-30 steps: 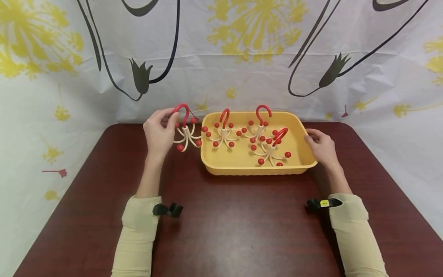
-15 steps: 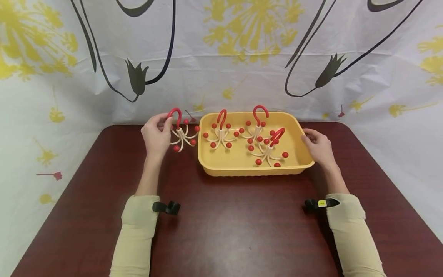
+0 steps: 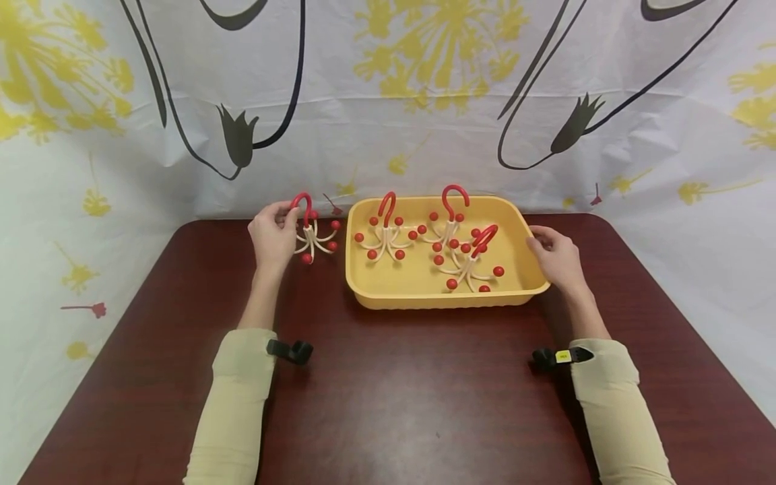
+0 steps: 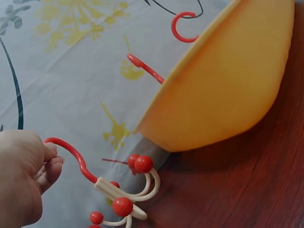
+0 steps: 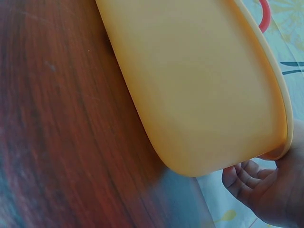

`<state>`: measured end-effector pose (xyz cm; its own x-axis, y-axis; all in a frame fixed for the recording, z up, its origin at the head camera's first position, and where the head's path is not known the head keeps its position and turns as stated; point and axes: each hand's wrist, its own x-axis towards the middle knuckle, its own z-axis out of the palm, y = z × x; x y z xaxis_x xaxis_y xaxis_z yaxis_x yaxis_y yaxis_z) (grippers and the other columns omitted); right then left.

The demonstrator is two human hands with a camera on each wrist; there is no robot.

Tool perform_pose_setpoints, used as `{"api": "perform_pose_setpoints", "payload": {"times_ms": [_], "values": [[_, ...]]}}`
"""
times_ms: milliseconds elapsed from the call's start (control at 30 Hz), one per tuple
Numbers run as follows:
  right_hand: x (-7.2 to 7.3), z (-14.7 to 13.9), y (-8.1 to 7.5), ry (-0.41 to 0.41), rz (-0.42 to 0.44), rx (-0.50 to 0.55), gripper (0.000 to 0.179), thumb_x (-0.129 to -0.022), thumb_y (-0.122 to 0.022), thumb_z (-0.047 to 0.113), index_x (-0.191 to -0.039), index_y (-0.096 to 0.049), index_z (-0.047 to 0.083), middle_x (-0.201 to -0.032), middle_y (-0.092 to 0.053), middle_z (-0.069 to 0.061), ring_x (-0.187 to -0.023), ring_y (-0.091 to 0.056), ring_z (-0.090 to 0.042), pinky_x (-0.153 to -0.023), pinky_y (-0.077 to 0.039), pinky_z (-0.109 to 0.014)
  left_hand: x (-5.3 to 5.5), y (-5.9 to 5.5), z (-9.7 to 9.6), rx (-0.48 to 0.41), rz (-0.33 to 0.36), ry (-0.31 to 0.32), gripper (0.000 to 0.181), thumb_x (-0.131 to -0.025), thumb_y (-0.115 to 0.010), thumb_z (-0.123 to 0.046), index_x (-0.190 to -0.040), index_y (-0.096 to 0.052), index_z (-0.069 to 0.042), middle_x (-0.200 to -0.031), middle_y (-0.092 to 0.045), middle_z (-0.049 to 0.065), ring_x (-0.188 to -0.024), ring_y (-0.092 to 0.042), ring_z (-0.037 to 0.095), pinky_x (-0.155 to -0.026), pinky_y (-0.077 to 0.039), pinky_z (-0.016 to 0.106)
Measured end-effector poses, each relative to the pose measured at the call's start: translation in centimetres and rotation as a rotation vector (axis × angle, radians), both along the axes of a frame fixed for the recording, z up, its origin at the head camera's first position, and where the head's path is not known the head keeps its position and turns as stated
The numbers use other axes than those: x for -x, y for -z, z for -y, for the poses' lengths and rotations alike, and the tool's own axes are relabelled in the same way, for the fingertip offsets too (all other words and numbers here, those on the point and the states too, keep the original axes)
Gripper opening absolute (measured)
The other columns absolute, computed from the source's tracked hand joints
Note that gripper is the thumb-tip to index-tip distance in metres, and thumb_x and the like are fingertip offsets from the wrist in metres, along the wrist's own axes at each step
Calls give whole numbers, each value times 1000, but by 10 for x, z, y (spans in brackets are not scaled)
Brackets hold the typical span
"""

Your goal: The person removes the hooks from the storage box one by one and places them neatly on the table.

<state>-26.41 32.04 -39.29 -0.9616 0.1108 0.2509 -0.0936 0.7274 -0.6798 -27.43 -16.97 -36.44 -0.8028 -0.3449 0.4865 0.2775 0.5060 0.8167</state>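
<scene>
My left hand [image 3: 272,236] pinches the red hook of a small multi-armed hanger [image 3: 310,237] with cream arms tipped in red balls. It stands just left of a yellow plastic tub [image 3: 424,298]. In the left wrist view, the thumb and fingers of that hand [image 4: 21,178] meet at the hook's end, and the hanger's stem [image 4: 110,189] slants down to the right. My right hand [image 3: 559,257] grips the tub's right end. Its thumb lies at the rim and the fingers [image 5: 244,183] sit under it against the outer wall, as the right wrist view shows.
Inside the tub are three similar hangers: one hanger [image 3: 386,236] at the left, another hanger [image 3: 450,229] at the back, and a tilted hanger [image 3: 469,267] in front of it. The dark wooden table [image 3: 412,391] ends at a patterned white cloth [image 3: 424,148] behind.
My left hand has moved the hanger left and lower, away from the tub's left side. My right hand keeps its hold on the tub, and the head view has shifted slightly.
</scene>
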Motion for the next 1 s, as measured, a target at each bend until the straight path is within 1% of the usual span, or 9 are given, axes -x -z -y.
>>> {"api": "perform_pose_setpoints", "payload": {"times_ms": [100,233,400,533,633,733,833,1000], "values": [[0,1,-1,-3,-2,-1,40,-104,-54,26,-132,-62,-1,-107,-67,-24,-91,-55,-22,-74,-42,-20,3,4,2,0,27,5,20,-95,-70,-8,-108,-73,7,-94,-74,21,-78,-72,33,-61,-46,9],[0,2,-1,-6,-10,-4,40,-104,-54,26,-132,-63,-1,-108,-67,-24,-92,-56,-23,-75,-42,-21,6,6,3,-10,26,33,20,-95,-70,-7,-108,-73,8,-94,-74,22,-77,-72,33,-60,-48,9],[0,2,-1,-4,-11,-4,40,-104,-54,26,-132,-63,-1,-107,-67,-24,-89,-56,-20,-73,-42,-20,8,6,3,-14,17,78,20,-96,-69,-6,-109,-72,9,-95,-74,23,-78,-72,34,-59,-48,9],[0,0,0,-8,-18,-9,39,-104,-55,25,-132,-63,-1,-104,-67,-23,-87,-55,-18,-71,-42,-21,8,5,3,-18,14,106,19,-96,-68,-5,-109,-72,9,-95,-74,24,-79,-72,39,-58,-48,9],[0,0,0,-9,-23,-10,39,-104,-55,24,-131,-63,-1,-104,-67,-23,-85,-54,-16,-71,-42,-20,7,5,4,-23,15,118,20,-95,-69,-6,-110,-72,8,-94,-74,23,-78,-71,39,-58,-49,10],[-1,0,0,-11,-23,-8,39,-104,-55,25,-131,-63,-1,-104,-67,-23,-86,-55,-15,-71,-42,-20,6,5,5,-36,2,113,20,-95,-69,-6,-110,-72,8,-96,-73,22,-77,-71,36,-59,-50,10],[-1,1,0,-13,-23,-8,39,-104,-55,25,-132,-63,-1,-105,-67,-23,-87,-56,-17,-71,-42,-20,4,4,5,-55,-33,100,20,-95,-70,-6,-110,-72,8,-97,-71,21,-75,-70,32,-60,-51,11],[-1,0,0,-6,-25,-9,39,-104,-55,25,-131,-63,-1,-105,-68,-24,-87,-56,-18,-71,-42,-20,3,-1,3,-59,-84,85,20,-95,-69,-6,-108,-72,8,-98,-67,18,-72,-65,9,-66,-52,11]]}}
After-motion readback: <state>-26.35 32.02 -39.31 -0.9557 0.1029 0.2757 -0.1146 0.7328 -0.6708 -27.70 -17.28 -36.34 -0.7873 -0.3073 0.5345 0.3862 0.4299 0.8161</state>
